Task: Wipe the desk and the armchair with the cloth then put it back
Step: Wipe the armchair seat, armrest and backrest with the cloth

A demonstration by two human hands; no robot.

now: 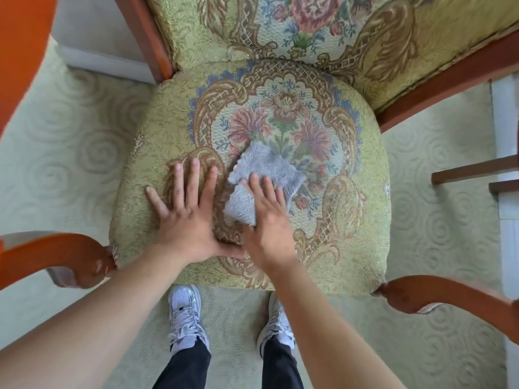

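The armchair's seat cushion [351, 113], green-gold with a floral pattern, fills the middle of the view. A folded grey cloth [264, 167] lies on the seat's centre. My right hand [266, 220] presses flat on the cloth's near part, fingers spread over it. Just left of the cloth, my left hand [185, 211] rests flat on the bare seat with its fingers apart and nothing in it. The thumbs of both hands nearly touch at the seat's front.
Wooden armrests curve in at the lower left [53, 254] and lower right [438, 296]. The padded backrest [309, 26] rises behind the seat. Pale green swirl carpet [56, 141] surrounds the chair. My two white trainers [185, 313] stand before the seat's front edge.
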